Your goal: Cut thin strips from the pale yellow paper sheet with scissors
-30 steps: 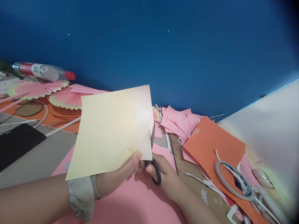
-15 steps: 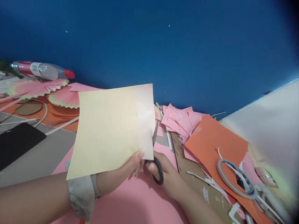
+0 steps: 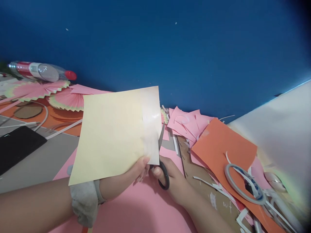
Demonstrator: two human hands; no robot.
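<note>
My left hand pinches the lower right corner of a pale yellow paper sheet, holding it up off the table. My right hand grips black-handled scissors, thumb through a loop. The blades run up behind the sheet's right edge, where a narrow strip is split from the rest. A grey cloth band wraps my left wrist.
A pink sheet lies under my hands. To the right lie an orange sheet, pink scraps, a tape ring and white strips. At left are pink paper fans, a bottle, a black pad. A blue wall stands behind.
The scissor blades have moved a little further up along the sheet's right side. Both hands stay in nearly the same place; the view has shifted slightly.
</note>
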